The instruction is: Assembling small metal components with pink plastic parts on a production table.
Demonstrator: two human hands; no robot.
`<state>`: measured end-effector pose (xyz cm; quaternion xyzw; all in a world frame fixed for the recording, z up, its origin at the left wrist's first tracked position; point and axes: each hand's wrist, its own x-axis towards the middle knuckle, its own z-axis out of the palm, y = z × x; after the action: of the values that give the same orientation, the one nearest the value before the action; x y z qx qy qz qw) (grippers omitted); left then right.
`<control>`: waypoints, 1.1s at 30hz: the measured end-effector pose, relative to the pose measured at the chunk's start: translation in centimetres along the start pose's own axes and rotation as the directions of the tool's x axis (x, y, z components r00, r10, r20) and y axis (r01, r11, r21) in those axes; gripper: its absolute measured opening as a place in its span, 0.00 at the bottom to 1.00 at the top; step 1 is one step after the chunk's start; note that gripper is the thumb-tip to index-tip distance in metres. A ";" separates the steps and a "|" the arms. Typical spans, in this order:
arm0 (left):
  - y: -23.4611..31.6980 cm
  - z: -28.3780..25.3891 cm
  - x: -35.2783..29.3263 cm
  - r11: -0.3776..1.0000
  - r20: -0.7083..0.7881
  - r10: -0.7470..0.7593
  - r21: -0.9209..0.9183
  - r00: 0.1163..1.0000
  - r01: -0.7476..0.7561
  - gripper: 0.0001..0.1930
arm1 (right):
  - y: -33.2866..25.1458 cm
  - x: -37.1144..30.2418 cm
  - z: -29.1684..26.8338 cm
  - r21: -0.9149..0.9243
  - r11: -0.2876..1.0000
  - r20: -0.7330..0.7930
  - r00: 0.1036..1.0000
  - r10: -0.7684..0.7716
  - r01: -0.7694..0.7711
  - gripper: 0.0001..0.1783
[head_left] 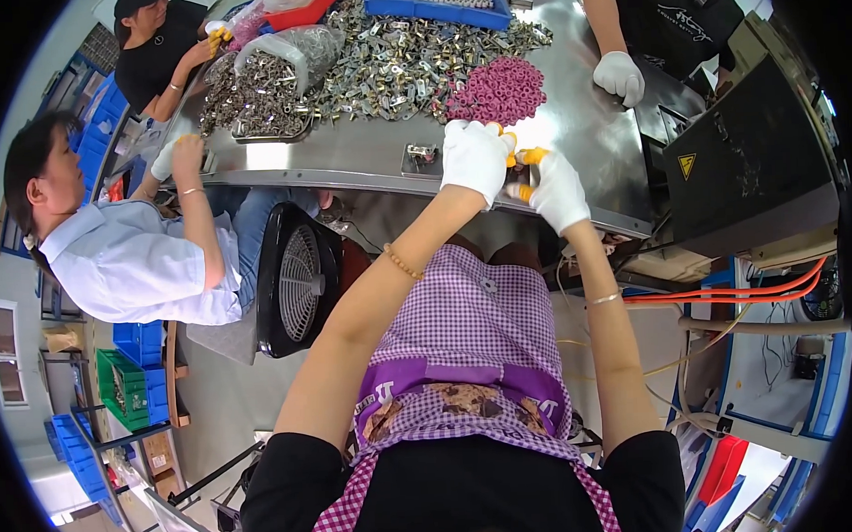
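Purple checks cover the apron (474, 297) nearest the camera, before a steel bench (347, 163). Metal parts (382, 75) spread in a heap along it, and pink pieces (497, 90) are piled at its right end, just beyond the wearer's left hand (476, 161). That hand and the right hand (557, 191) come close together at the near edge, fingers bent (white gloves, yellow tips); whether they grip anything cannot be told. Just left sits a metal block (420, 156).
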<state>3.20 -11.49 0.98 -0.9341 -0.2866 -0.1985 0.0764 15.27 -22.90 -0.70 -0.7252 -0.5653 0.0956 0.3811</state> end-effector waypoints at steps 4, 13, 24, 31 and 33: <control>-0.6 -0.2 -0.7 0.997 -0.203 -0.061 -0.066 0.977 0.048 0.17 | -1.8 -0.1 -1.2 -0.280 0.959 0.001 0.999 -0.045 0.044 0.19; -8.1 -1.5 -5.4 0.603 0.132 -0.726 -0.351 0.675 0.717 0.23 | 4.9 2.5 -4.3 -0.475 0.780 -0.363 0.898 0.248 -0.407 0.20; -9.2 0.8 0.0 0.743 0.281 -0.528 -0.303 0.801 0.596 0.22 | 9.6 6.9 -6.2 -0.479 0.686 -0.437 0.827 0.354 -0.547 0.19; -14.8 3.5 5.0 0.808 0.047 -0.575 0.192 0.817 0.557 0.12 | 10.5 7.1 -6.4 -0.545 0.692 -0.417 0.869 0.267 -0.474 0.20; -15.4 3.8 5.5 0.805 0.076 -0.582 0.196 0.810 0.560 0.10 | 10.6 7.5 -6.6 -0.569 0.657 -0.412 0.863 0.292 -0.494 0.20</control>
<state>-0.16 4.96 0.26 -0.8058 -0.5744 -0.1255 0.0703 29.52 -19.90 -0.91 -0.9232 -0.3286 -0.1336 0.1478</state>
